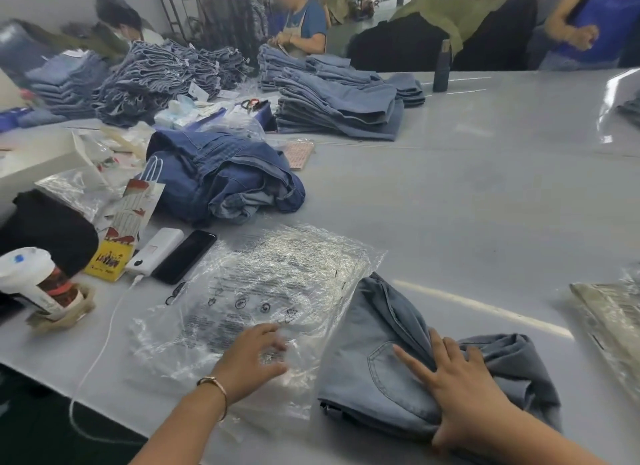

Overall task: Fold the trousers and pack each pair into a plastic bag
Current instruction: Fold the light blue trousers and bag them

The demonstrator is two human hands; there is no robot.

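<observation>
The right hand (460, 381) lay flat, fingers straight, on the folded light-blue trousers (381, 367) at the near edge of the tabletop (485, 194). Just left, the left hand (252, 357) rested with loosely spread fingers on a clear plastic bag (263, 284). Beyond lay a phone (185, 255), crumpled darker jeans (221, 177), then stacked jeans (339, 108).

The trousers (388, 371) are soft matt denim; the plastic bag (263, 291) is clear, crinkled, glossy film.
</observation>
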